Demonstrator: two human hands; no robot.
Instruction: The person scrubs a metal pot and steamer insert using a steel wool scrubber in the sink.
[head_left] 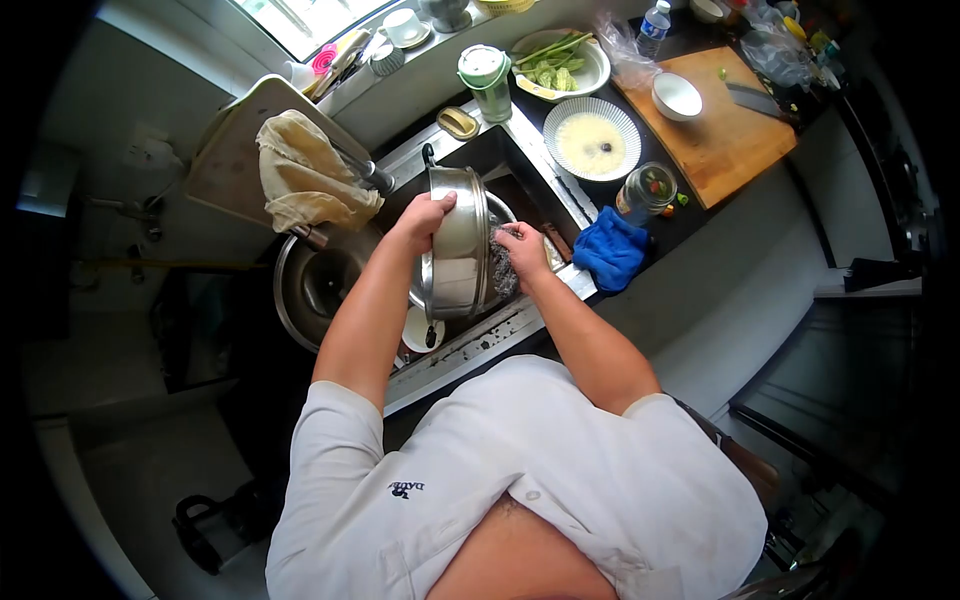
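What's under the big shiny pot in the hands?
Below the pot you can see part of a white bowl in the sink. The pot covers the rest of the bowl, so I can't tell what else is under there.

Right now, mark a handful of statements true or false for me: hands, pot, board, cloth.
1. The left hand grips the pot. True.
2. The right hand is empty. False: the right hand holds a grey scrubber.
3. A small white bowl sits on the cutting board. True.
4. The blue cloth lies on the cutting board. False: the blue cloth lies at the edge of the sink.
5. A knife lies on the board. True.
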